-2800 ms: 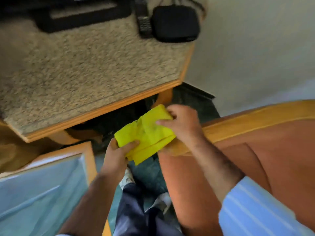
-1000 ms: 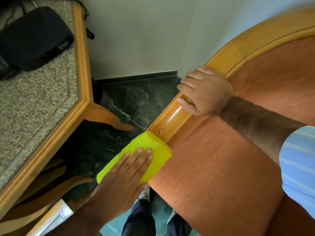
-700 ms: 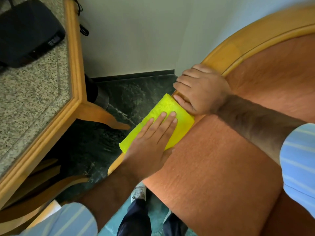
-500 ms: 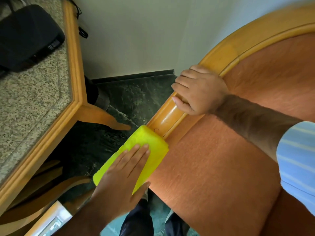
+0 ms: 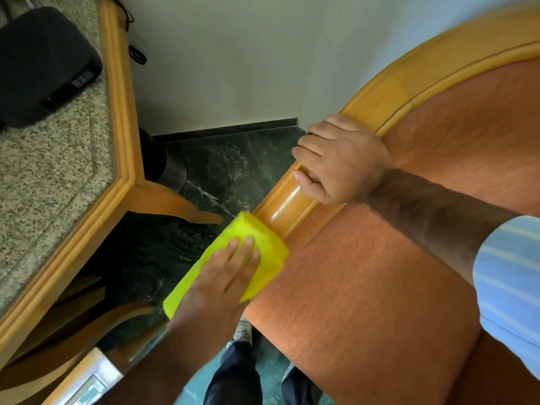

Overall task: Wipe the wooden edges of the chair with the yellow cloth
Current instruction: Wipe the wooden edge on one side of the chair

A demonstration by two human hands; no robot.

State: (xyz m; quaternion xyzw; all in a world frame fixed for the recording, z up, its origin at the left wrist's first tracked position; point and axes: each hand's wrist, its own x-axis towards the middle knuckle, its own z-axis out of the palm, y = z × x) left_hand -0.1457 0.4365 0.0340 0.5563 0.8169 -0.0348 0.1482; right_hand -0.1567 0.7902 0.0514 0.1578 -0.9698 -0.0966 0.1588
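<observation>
We had the yellow cloth (image 5: 257, 247) folded over the wooden edge (image 5: 287, 206) of the chair, low on the curved rail where it runs down beside the orange upholstery (image 5: 365, 287). Our left hand (image 5: 225, 276) lay flat on top of the cloth, fingers straight and close together, pressing it onto the wood and not gripping it. Our right hand (image 5: 339, 159) sat higher on the same rail, fingers curled over the rim and holding the frame, near the cloth but apart from it, with a bare, shiny stretch of wood between them.

We judged the wiping itself to be the step in hand, on the lower part of this rail. Most of the arch (image 5: 438, 51) rising toward the wall looked yet to be covered. The next stroke would call for keeping the palm's pressure even while sliding along the curve, and for shifting the bracing hand clear once the cloth reached it. The granite-topped table (image 5: 58, 176) stood well to the left, out of the way.
</observation>
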